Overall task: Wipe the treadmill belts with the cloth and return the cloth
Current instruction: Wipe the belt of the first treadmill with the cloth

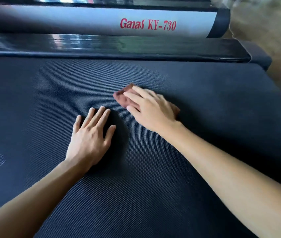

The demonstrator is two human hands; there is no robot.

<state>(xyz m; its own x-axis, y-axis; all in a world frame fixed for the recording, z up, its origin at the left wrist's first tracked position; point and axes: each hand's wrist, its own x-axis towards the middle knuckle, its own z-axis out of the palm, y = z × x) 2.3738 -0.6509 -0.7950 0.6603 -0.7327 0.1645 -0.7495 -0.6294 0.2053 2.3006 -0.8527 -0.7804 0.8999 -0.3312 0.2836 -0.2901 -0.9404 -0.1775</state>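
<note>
Currently my right hand point(151, 109) is pressing the cloth point(120, 97) onto the belt point(153, 186), fingers straight. My left hand point(90, 136) is bracing, fingers spread. I judge wiping underway, cloth return pending.

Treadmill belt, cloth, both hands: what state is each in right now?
treadmill belt, patchy marks showing.
right hand, fingers straight, pressing the cloth, blurred.
cloth, crumpled on the belt under the right hand.
left hand, flat on the belt, fingers spread, holding nothing.
side rail, glossy, reflecting light.
</note>
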